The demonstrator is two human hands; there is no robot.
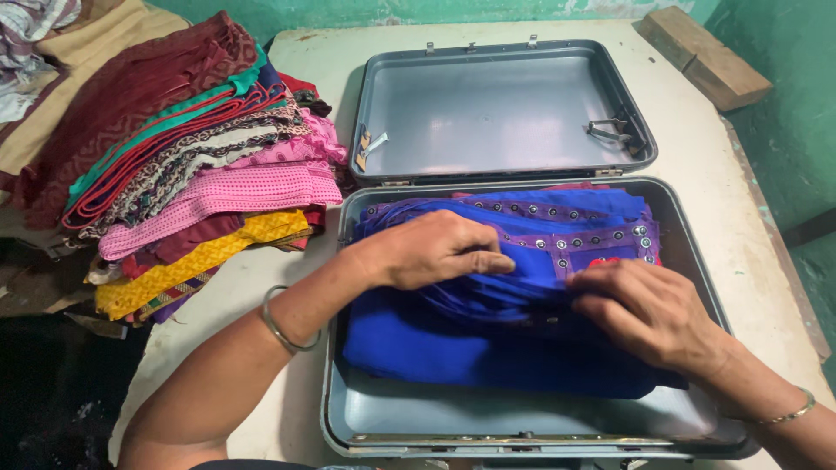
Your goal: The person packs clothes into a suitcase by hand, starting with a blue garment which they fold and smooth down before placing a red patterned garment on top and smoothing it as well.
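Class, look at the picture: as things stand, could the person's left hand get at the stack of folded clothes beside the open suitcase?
Probably yes. The left hand rests on the blue cloth in the suitcase, and the stack of folded clothes lies just to its left on the same table. Only the low suitcase wall stands between them.

Under my two palms lies the blue garment (453, 348), folded flat inside the lower half of the open grey metal suitcase (522, 426). It is deep royal blue, with a purple border studded with small round mirrors running from nine o'clock to three o'clock along its far edge. Its cloth bunches into pleats at the centre, and its near edge lies smooth toward six o'clock.
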